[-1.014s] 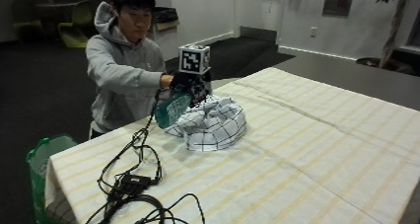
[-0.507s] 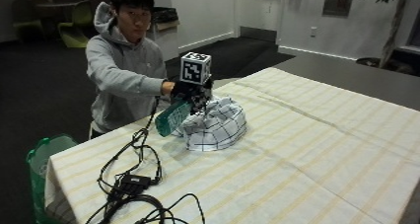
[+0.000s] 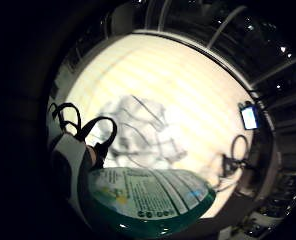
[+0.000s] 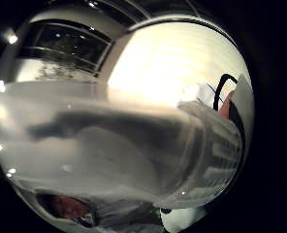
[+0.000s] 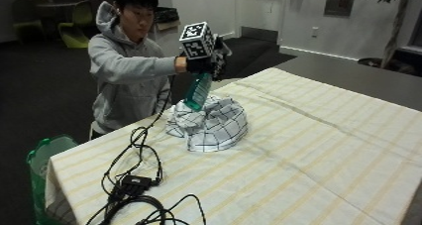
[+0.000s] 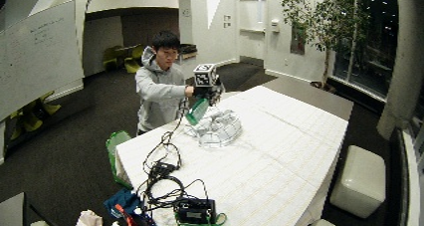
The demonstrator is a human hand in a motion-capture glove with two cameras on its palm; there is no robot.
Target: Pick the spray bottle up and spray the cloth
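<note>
My gloved right hand (image 5: 201, 64) grips the top of a green spray bottle (image 5: 197, 91) and holds it tilted in the air just above the cloth. The white checked cloth (image 5: 212, 124) lies bunched on the striped tablecloth below it. In the little finger side palm view the bottle's green body and label (image 3: 148, 200) sit close to the palm, with the cloth (image 3: 138, 132) beyond. The bottle's pale sprayer head (image 4: 114, 145) fills the thumb side palm view. In the wide outside view the hand (image 6: 207, 90) holds the bottle (image 6: 196, 110) over the cloth (image 6: 218, 127).
The table (image 5: 330, 150) has a cream striped cover. Black cables and a small box (image 5: 135, 183) lie near its left front edge. A green bag (image 5: 43, 155) stands beside the table's left end. A white stool (image 6: 358, 181) stands to the table's right.
The hand has lifted the spray bottle from table level beside the cloth to above it. The bottle now hangs tilted over the cloth.
</note>
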